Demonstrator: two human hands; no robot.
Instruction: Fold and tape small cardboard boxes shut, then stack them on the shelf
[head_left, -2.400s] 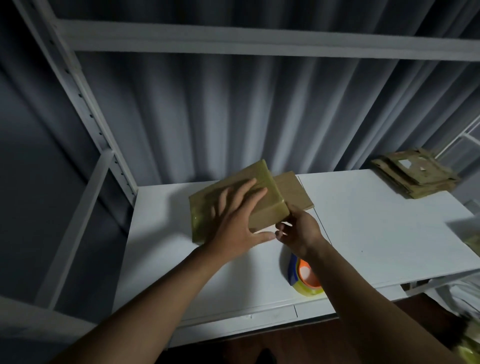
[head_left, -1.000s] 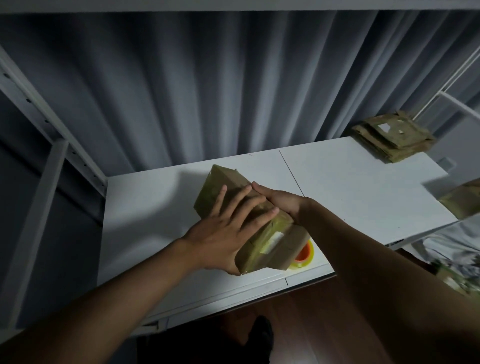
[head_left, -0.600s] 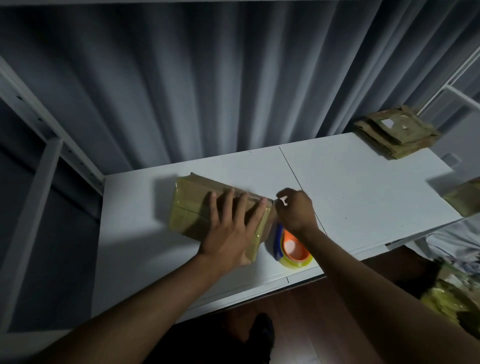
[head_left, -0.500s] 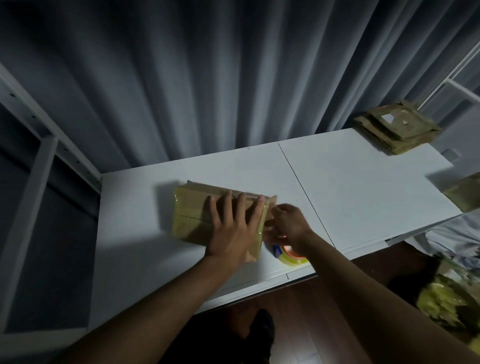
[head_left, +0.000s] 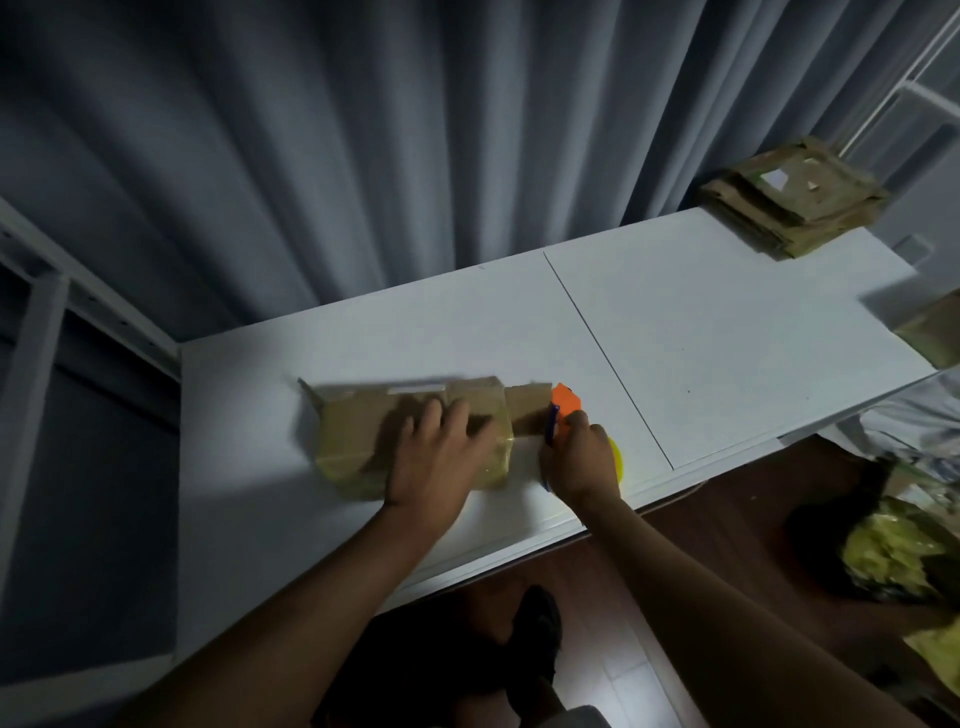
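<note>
Two bare hands worked at a white shelf board (head_left: 727, 332). One small cardboard box (head_left: 358, 436) lay near the front edge of the board, left of the thin seam that ran across it. The box was brown, with shiny yellowish tape on its near side. It looked a bit blurry. A flap (head_left: 527, 410) stuck out flat from the right end of the box, and another small flap stood up at its left end.

The left hand (head_left: 441, 457) lay flat on top of the box with its fingers spread, pressing down and not curled around anything. The right hand (head_left: 579, 462) was just beside the right end of the box, closed around a tape dispenser (head_left: 563, 410). The dispenser had an orange top, a blue edge and a yellow part that peeked out behind the wrist. Its orange tip touched the flap.

At the far right corner of the board sat a pile of flat cardboard (head_left: 789, 202), well apart from the box. Another brown piece (head_left: 935, 332) showed at the right edge of the board, partly cut off by the picture. Grey curtains (head_left: 415, 130) hung behind the board. A white metal post (head_left: 31, 364) stood at the left. Below the front edge were a dark wood floor (head_left: 701, 525) and a crumpled yellow bag (head_left: 893, 556) on the right.
</note>
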